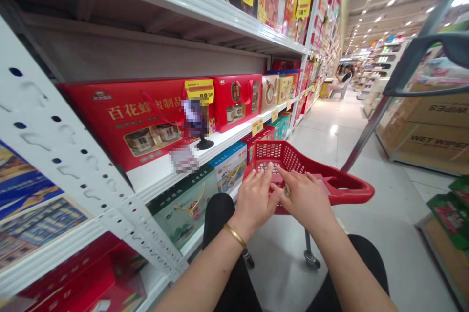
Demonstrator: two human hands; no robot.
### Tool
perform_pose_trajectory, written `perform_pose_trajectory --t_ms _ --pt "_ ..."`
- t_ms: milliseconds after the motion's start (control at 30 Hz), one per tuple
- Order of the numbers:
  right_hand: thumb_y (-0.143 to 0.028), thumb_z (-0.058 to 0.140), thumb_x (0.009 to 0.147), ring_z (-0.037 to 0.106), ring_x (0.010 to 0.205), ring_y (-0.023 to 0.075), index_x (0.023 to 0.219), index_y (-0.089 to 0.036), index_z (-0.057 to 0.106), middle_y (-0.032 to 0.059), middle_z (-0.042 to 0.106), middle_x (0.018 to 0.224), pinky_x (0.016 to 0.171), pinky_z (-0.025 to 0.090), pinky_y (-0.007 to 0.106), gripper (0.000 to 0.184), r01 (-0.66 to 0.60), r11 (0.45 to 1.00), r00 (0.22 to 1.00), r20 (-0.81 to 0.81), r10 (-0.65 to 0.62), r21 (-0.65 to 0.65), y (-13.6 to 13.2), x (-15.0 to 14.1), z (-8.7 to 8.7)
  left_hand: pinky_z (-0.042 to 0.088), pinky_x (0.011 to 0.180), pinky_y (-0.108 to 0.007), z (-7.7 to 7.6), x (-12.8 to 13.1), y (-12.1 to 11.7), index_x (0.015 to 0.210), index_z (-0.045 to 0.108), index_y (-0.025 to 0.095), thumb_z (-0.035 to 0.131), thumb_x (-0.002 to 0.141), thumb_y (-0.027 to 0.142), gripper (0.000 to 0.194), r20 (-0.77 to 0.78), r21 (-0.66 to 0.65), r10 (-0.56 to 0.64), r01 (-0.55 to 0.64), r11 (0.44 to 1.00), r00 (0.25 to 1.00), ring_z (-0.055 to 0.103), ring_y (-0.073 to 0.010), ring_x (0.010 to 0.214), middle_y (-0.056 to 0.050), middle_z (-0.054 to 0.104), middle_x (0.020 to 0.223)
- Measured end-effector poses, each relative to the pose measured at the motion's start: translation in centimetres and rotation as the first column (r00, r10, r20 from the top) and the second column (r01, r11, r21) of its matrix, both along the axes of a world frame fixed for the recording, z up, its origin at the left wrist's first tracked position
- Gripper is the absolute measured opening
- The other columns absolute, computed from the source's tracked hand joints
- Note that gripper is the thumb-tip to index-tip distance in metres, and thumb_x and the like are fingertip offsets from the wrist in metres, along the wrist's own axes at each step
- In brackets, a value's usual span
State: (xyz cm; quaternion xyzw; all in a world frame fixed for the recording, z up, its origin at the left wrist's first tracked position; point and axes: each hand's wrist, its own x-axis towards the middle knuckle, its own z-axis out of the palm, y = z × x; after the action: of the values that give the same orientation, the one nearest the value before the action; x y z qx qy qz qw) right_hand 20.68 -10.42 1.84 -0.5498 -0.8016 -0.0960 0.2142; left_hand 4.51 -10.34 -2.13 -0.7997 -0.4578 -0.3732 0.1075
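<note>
My left hand (256, 197), with a gold bangle (235, 236) on the wrist, is held over the red shopping cart basket (271, 148). Its fingers are stretched out and hold nothing I can see. Close beside it, my right hand (308, 199) is also over the basket, fingers extended and pointing toward the left hand. The two thumbs meet or nearly meet. A small pale thing (287, 190) shows by the right thumb and forefinger, too small to name. The hands hide part of the basket, and its red handle end (353, 191) reaches out to the right.
White shelves (227, 136) on the left carry red gift boxes (146, 121) and a small purple fan-like item on a black stand (204, 144). Cartons of wipes (432, 121) stand at right. A grey metal pole (366, 134) slants past the cart. A seated person (344, 77) is down the aisle.
</note>
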Motion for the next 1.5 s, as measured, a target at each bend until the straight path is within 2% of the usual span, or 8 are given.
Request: perform_pose_trajectory --t_ms 367,600,700,833,967,1133,1300,1500 --pt "-0.034 0.048 0.101 0.073 0.102 0.0247 0.137 -0.016 0.063 0.0136 0.077 0.112 0.1 0.047 0.04 0.042 0.018 0.995 1.0 0.01 -0.019 0.097 -3.4 -3.5 0.3 0.051 0.112 -0.046 -0.2 -4.1 -2.8 0.157 0.042 0.021 0.029 0.107 0.054 0.061 0.085 0.076 -0.024 0.018 0.997 0.996 0.066 -0.0245 0.126 -0.011 0.064 0.144" --pt "-0.03 0.046 0.101 0.076 0.074 0.0202 0.139 -0.026 0.062 0.006 0.08 0.099 0.064 0.053 0.028 0.042 0.018 1.0 1.0 0.008 -0.018 0.002 -4.1 -2.8 1.0 0.05 0.114 -0.043 0.4 -6.2 -5.1 0.155 0.045 0.023 0.031 0.107 0.053 0.059 0.072 0.012 0.006 -0.006 1.0 0.997 0.066 -0.0223 0.126 -0.008 0.064 0.143" --pt "-0.03 0.043 0.101 0.075 0.103 0.0229 0.141 -0.024 0.061 0.0081 0.075 0.122 0.086 0.058 0.034 0.043 -0.047 0.998 0.999 -0.001 0.047 0.052 -4.5 -1.7 1.0 0.05 0.114 -0.043 0.5 -5.3 -6.1 0.157 0.042 0.023 0.03 0.106 0.054 0.061 0.07 -0.006 0.03 -0.03 1.0 0.997 0.064 -0.0233 0.129 -0.009 0.065 0.142" --pt "-0.034 0.043 0.101 0.051 0.141 0.0334 0.136 -0.021 0.066 0.011 0.059 0.147 0.119 0.034 0.059 0.043 -0.082 0.99 0.993 0.088 0.072 0.116 -5.1 -2.2 0.8 0.049 0.115 -0.044 0.9 -3.5 -6.5 0.159 0.037 0.021 0.028 0.108 0.049 0.059 0.074 -0.021 0.048 -0.046 0.999 0.996 0.061 -0.0232 0.132 -0.008 0.059 0.148" --pt "-0.032 0.043 0.1 0.051 0.142 0.0329 0.144 -0.016 0.058 0.0149 0.051 0.153 0.117 0.038 0.055 0.049 -0.097 0.993 0.991 0.096 0.09 0.069 -5.5 -2.6 0.6 0.047 0.116 -0.044 1.4 -2.6 -6.4 0.161 0.032 0.017 0.025 0.108 0.051 0.063 0.066 -0.038 0.06 -0.057 0.998 0.996 0.059 -0.0248 0.135 -0.01 0.051 0.156" --pt "-0.031 0.04 0.102 0.063 0.129 0.0245 0.14 -0.024 0.061 0.007 0.062 0.144 0.114 0.045 0.052 0.045 -0.088 0.992 0.996 0.023 0.086 0.094 -5.7 1.7 -0.2 0.052 0.11 -0.047 1.7 -1.7 -7.1 0.16 0.034 0.015 0.025 0.105 0.063 0.074 -0.007 -0.079 0.049 -0.049 0.996 0.999 0.06 -0.0293 0.133 -0.013 0.056 0.151" --pt "-0.037 0.041 0.101 0.071 0.116 0.0257 0.136 -0.028 0.065 0.0032 0.068 0.137 0.089 0.062 0.043 0.044 0.205 0.97 0.975 -0.116 -0.191 0.133 -6.2 4.9 -0.7 0.055 0.105 -0.047 1.7 -0.9 -8.3 0.157 0.039 0.015 0.031 0.103 0.066 0.074 -0.013 -0.072 0.083 -0.084 0.994 0.996 0.065 -0.03 0.127 -0.014 0.064 0.143" --pt "-0.034 0.046 0.098 0.075 0.104 0.0226 0.135 -0.033 0.066 -0.0014 0.069 0.135 0.069 0.063 0.032 0.042 0.125 0.988 0.989 -0.094 -0.116 0.087 -5.5 2.6 -0.5 0.056 0.105 -0.046 1.4 -2.7 -8.0 0.157 0.041 0.018 0.036 0.105 0.056 0.064 0.01 -0.032 0.142 -0.141 0.989 0.99 0.066 -0.0293 0.127 -0.013 0.066 0.139"
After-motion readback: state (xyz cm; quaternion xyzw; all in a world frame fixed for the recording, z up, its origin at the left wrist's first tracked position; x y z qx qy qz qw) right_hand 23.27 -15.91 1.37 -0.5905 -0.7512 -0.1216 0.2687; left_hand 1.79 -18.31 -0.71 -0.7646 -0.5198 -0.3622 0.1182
